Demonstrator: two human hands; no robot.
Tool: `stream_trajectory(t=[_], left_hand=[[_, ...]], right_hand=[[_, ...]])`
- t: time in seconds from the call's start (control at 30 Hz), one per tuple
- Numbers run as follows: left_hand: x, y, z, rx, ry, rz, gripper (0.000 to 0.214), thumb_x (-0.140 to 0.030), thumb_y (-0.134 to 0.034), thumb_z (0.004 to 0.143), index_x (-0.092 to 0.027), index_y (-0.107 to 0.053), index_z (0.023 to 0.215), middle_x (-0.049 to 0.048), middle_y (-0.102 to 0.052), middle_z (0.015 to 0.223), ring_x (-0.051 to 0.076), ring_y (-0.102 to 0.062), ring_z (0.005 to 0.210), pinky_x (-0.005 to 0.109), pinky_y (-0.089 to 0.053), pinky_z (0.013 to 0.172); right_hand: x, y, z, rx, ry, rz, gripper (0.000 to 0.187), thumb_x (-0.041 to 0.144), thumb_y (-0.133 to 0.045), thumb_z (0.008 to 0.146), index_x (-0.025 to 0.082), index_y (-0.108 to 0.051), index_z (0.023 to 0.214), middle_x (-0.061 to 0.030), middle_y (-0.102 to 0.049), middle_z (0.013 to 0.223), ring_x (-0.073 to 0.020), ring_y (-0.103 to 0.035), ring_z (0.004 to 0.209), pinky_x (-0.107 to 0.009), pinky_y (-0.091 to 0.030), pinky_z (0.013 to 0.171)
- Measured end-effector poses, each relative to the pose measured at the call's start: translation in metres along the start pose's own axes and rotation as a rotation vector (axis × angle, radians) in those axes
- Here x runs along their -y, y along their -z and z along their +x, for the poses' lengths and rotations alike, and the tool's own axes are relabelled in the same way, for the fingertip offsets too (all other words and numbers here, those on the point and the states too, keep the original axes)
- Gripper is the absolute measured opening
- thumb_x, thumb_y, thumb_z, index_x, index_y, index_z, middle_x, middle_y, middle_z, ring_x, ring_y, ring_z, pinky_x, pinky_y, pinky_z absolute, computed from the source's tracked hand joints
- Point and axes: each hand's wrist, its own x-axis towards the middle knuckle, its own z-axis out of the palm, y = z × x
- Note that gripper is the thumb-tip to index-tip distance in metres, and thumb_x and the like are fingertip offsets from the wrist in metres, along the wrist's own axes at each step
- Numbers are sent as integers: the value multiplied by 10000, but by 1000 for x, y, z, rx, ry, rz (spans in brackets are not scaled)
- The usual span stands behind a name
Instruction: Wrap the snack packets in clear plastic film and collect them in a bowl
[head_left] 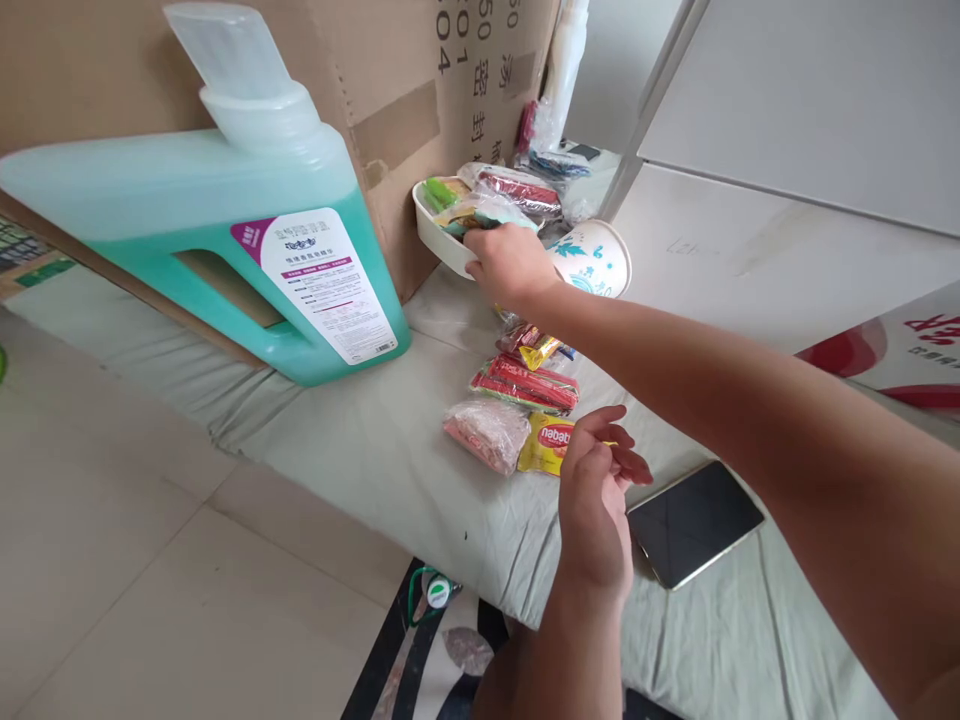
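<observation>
My right hand (510, 262) reaches out to a white bowl (435, 238) heaped with snack packets. Its fingers are closed over a pale packet (484, 213) at the bowl's near rim. My left hand (596, 490) hovers lower down with its fingers loosely apart and nothing in them, just right of a yellow wafer packet (544, 447). Beside that packet, on the pale green sheet (360, 440), lie a pink packet (487, 432) and a red packet (525, 385). A small mixed packet (534, 346) shows under my right forearm.
A large teal detergent jug (225, 230) stands left of the bowl against a cardboard box (405, 90). A paper cup (596, 258) lies on its side by the bowl. A dark tablet (694, 520) rests on the sheet at right. Tiled floor (150, 560) runs along the left.
</observation>
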Motion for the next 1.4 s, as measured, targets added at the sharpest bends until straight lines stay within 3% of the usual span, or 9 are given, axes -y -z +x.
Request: stream_trajectory(t=[0.2,0.4,0.6,0.77,0.83,0.97,1.07,1.2,1.4], left_hand=[[2,-2,1,7,1,-8,368,-456,-784,707,-219,-779,988,9,-585,880,98,-539,680,256,-421,689],[4,-3,0,20,8,15,356,-448,-779,717,-218,-781,989,5,-582,863,93,-540,652,262,-440,697],[12,-3,0,38,-32,4,334,-445,-771,751,-229,-785,1006,-5,-591,862,78,-550,646,242,-438,693],[10,-5,-2,37,-55,39,392,-492,-838,686,-220,-769,959,-9,-599,853,83,-555,637,246,-449,670],[8,-6,-3,13,-79,39,391,-491,-852,662,-214,-755,920,-9,-604,842,89,-559,632,248,-456,656],[11,-8,-4,-68,-159,42,349,-447,-819,659,-208,-722,894,-12,-595,785,92,-550,615,234,-449,621],[21,-13,-5,-101,-214,79,315,-429,-782,652,-200,-686,846,-16,-563,741,90,-519,585,230,-418,579],[45,-27,-13,-60,-189,165,306,-434,-748,652,-205,-643,824,-17,-538,733,94,-484,561,240,-398,552],[101,-54,-35,76,-159,317,307,-431,-741,660,-207,-632,841,-14,-552,743,93,-498,582,234,-428,567]], right_hand=[[-2,17,1,-21,-19,3,269,149,-573,956,169,-741,1165,-158,-761,1183,-312,-716,1059,-392,-544,855],[-5,62,1,-129,6,-127,258,147,-575,930,191,-737,1126,-161,-751,1183,-343,-703,1124,-468,-524,967],[-17,108,-39,-171,15,-212,84,180,-571,913,226,-640,898,-130,-735,1023,-347,-702,1063,-428,-512,859],[-53,113,-122,-311,156,-148,164,267,-608,883,231,-546,736,-37,-582,672,-204,-599,676,-331,-363,620],[-71,108,-165,-410,263,-108,205,321,-564,946,232,-587,763,-11,-556,637,-154,-542,600,-305,-287,561],[-100,92,-255,-522,299,-130,210,340,-603,1006,246,-658,826,24,-588,603,-111,-492,509,-305,-255,487],[-116,80,-321,-551,276,-192,204,318,-624,1015,245,-667,829,39,-574,555,-108,-467,467,-308,-285,452],[-139,65,-406,-482,160,-231,255,274,-609,1033,223,-649,786,35,-623,572,-107,-499,473,-295,-351,454],[-173,44,-512,-513,5,-292,162,205,-672,986,224,-729,836,35,-666,590,-105,-528,496,-292,-367,493]])
